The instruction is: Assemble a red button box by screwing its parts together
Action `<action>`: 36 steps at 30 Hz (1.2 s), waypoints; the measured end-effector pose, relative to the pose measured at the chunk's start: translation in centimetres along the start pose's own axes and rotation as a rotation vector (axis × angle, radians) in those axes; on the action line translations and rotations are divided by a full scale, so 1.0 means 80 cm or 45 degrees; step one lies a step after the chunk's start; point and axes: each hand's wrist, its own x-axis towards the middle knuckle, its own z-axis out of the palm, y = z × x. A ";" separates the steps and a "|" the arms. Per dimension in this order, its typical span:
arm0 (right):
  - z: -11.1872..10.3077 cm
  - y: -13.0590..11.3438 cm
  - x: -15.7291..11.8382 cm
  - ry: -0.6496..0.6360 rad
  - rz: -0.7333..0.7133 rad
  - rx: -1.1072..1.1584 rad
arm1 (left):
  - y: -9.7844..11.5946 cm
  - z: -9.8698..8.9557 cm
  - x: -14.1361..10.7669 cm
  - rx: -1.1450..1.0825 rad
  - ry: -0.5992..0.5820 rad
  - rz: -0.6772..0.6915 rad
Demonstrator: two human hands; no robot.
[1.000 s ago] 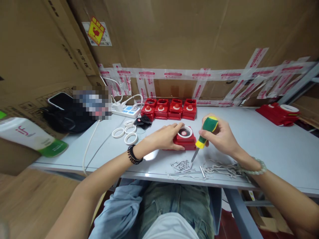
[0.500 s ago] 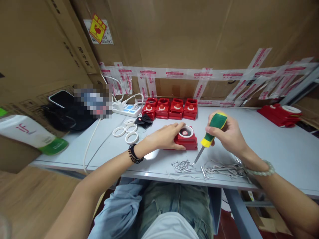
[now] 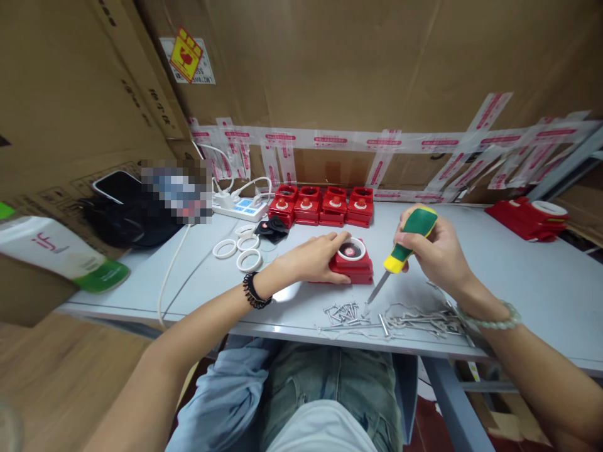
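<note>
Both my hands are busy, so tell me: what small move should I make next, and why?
I'd probably lower the screwdriver tip slightly onto the loose screws. The right hand already holds it angled down beside them, while the left hand holds the red box on the table.

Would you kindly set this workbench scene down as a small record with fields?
left hand: on the nearest red housing, white ring on top
right hand: holding green-and-yellow screwdriver, tip down by loose screws
back row: four red housings, beside power strip
loose white rings: four
far right: another red housing
</note>
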 end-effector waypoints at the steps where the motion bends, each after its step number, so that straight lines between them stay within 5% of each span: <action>1: 0.000 0.000 0.000 0.015 -0.009 -0.005 | 0.001 -0.001 0.000 0.007 -0.009 -0.008; 7: -0.001 -0.003 0.003 0.050 -0.071 -0.013 | 0.001 -0.002 0.001 0.021 -0.008 0.000; 20: -0.029 -0.007 0.029 0.456 -0.217 0.132 | 0.000 -0.004 0.002 0.039 -0.039 -0.006; 36: -0.025 0.001 0.029 0.445 -0.159 0.140 | 0.004 -0.006 0.003 0.069 -0.005 0.012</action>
